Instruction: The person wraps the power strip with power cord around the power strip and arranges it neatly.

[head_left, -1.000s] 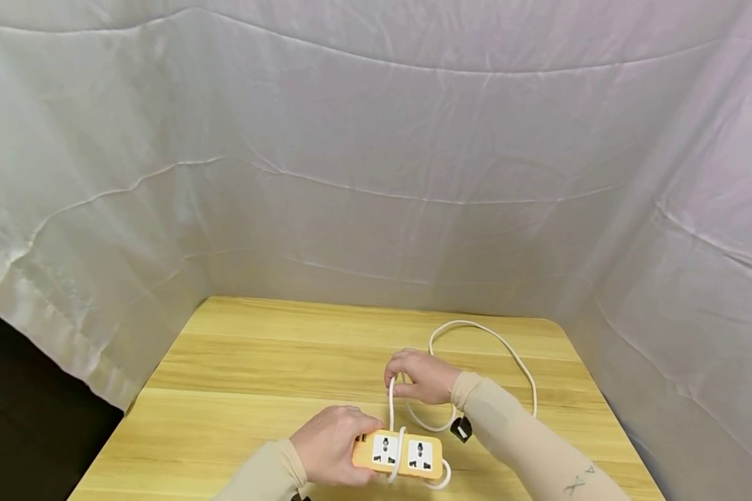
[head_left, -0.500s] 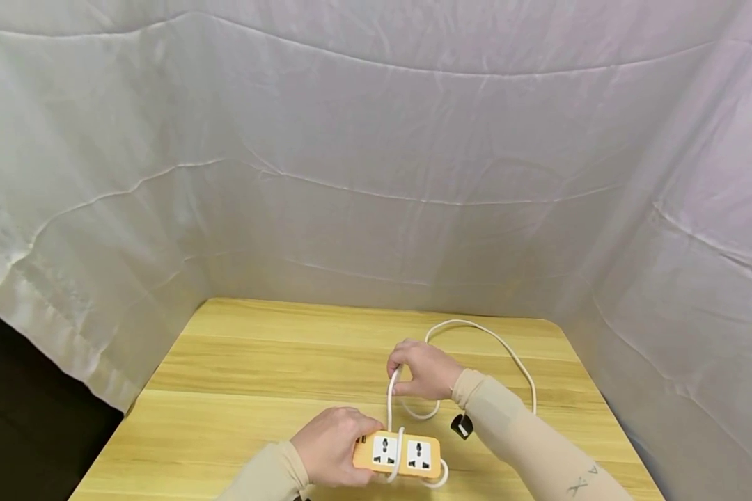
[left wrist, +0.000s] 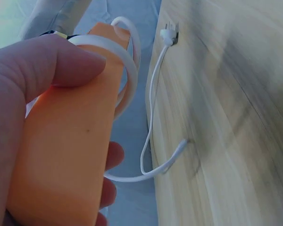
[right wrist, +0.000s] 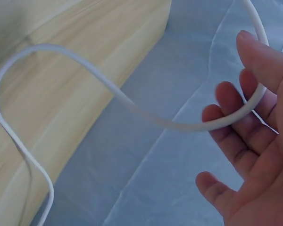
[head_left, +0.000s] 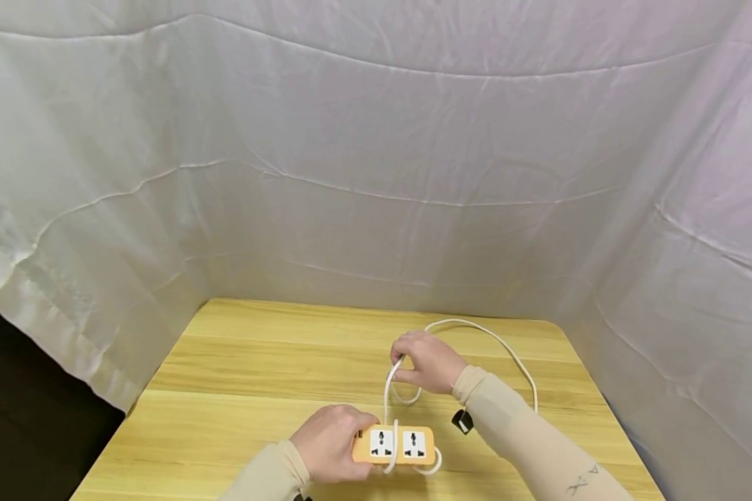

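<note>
Nearest: left hand (head_left: 332, 443) is gripping one end of an orange power strip (head_left: 404, 445), thumb on one face, fingers wrapping beneath. Strip is sitting in the air above the table, its two white sockets (head_left: 414, 444) showing in the head view. White cord (head_left: 386, 400) is crossing over the strip between the sockets, with another loop curving around the far end from the left hand. Just beyond, right hand (head_left: 431, 362) is holding the cord in curled fingers, thumb alongside. Farther out, the cord is curving across the wooden table (head_left: 257, 369); plug (left wrist: 168, 36) is lying there, prongs showing. Behind everything, a pale curtain (head_left: 376, 153) is hanging in creases.
</note>
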Motion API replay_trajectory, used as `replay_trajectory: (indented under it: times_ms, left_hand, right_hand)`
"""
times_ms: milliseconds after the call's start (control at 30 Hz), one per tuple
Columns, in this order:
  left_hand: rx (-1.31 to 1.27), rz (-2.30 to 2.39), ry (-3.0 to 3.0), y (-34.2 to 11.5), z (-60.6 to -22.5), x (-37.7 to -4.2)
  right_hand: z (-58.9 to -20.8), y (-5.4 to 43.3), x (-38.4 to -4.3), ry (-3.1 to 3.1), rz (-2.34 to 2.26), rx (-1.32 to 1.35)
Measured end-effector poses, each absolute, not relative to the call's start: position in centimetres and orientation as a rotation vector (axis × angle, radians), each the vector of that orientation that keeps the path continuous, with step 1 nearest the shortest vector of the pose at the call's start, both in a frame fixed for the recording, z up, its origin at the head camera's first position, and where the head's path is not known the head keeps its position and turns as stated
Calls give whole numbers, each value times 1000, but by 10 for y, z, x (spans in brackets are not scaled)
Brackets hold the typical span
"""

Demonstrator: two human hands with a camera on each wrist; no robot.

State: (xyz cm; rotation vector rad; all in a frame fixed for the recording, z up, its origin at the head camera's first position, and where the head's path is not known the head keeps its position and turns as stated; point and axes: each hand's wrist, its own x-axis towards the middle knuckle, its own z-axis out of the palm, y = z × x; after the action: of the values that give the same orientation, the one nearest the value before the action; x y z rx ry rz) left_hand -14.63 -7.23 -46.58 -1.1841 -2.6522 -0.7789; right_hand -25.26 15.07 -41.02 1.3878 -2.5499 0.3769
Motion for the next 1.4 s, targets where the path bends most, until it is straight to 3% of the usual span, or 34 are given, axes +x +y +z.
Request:
replay_trajectory:
  times_ms: [967,1400]
  left_hand:
    - [-705,-855,-2721,-85,-459,-162]
    - [-619,-905,-2672,-86,-455,-164]
  right_hand:
    - [-370,134,-221,-2421,407,1409]
    - [-374,140,-202,-2460,484,1351]
